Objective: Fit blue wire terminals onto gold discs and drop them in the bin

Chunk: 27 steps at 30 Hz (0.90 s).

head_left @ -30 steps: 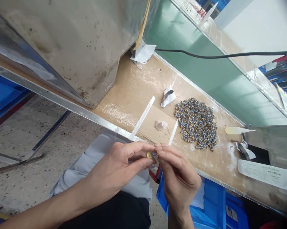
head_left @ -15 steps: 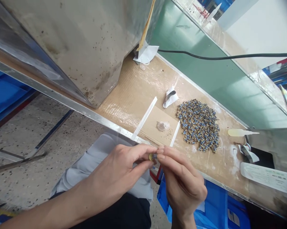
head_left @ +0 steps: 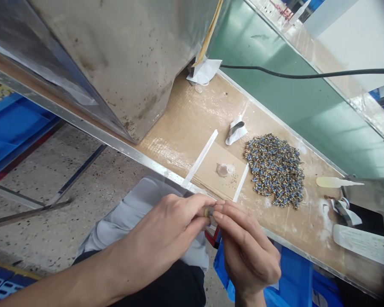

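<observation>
Head view: the small yellow piece (head_left: pixel 206 212) lies between the two hands, its yellow end in the left hand's (head_left: pixel 174 221) grip, thumb and forefinger pinching it. Its long axis seems to run crosswise toward the right hand (head_left: pixel 247 241), whose fingertips cover the other end; whether that grip pinches, I cannot tell. The tabletop (head_left: pixel 182 123) lies beyond.

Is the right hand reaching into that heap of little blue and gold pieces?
No, the right hand is up close to the left hand, apart from the heap on the tabletop.
</observation>
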Tool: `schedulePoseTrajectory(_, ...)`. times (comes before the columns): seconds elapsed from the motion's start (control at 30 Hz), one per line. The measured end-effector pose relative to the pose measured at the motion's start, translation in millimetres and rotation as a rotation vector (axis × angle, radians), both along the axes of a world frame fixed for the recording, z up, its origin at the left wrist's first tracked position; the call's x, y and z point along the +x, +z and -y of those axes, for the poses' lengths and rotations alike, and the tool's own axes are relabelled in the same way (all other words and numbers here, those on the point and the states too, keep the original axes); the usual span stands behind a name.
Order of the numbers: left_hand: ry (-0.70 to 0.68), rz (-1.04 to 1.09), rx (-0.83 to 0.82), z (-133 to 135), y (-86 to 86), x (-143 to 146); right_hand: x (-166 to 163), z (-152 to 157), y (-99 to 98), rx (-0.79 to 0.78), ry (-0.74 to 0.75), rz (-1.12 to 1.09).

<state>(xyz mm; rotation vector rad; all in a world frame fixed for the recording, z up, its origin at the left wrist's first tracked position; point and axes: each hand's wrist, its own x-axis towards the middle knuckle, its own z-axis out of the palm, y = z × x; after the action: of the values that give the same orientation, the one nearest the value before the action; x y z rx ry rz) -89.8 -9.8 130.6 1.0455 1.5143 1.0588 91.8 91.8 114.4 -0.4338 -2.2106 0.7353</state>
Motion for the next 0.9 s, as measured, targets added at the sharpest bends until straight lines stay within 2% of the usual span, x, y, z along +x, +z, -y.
schedulePoseTrajectory(0.37,0.013,-0.079,-0.006,1,-2.8,0,0,-3,-8.5,-0.046,0.023,0.012)
schedulePoseTrajectory(0.47,0.033,-0.052,0.009,1,-0.8,-2,1,-1,-11.1,-0.057,-0.01,-0.018)
schedulePoseTrajectory(0.7,0.137,0.136,-0.007,0,2.4,1,1,14,-9.9,0.131,-0.233,-0.157)
schedulePoseTrajectory(0.9,0.092,-0.054,0.079,-1,5.8,6,8,19,-6.8,0.18,-0.234,-0.107)
